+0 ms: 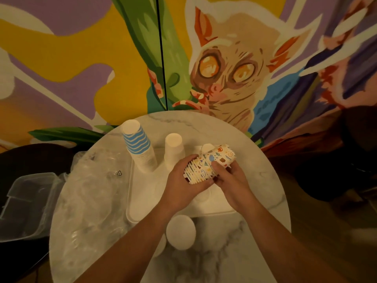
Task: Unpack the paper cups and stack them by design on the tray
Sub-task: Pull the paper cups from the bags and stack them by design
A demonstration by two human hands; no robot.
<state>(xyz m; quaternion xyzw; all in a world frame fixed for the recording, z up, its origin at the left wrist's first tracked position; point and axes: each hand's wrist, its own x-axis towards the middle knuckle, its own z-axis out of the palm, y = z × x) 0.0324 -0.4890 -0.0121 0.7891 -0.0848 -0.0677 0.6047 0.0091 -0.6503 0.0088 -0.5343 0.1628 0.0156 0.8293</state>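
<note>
Clear plastic lidded container (26,203) at far left, off table. Crumpled clear plastic wrap (91,184) spread over left of round marble table (255,160). Blue-striped paper cup stack (138,148) and plain white paper cup stack (174,151) stood upside down on white rectangular tray (140,203). Patterned paper cup stack (208,166) held sideways above tray: rim end clasped by left hand (183,184), base end pinched by right hand (232,178). Judged light, thin-walled, easily crushed; best taken around nested rims, gently. Single white cup (180,231) upturned near table's front edge.
</note>
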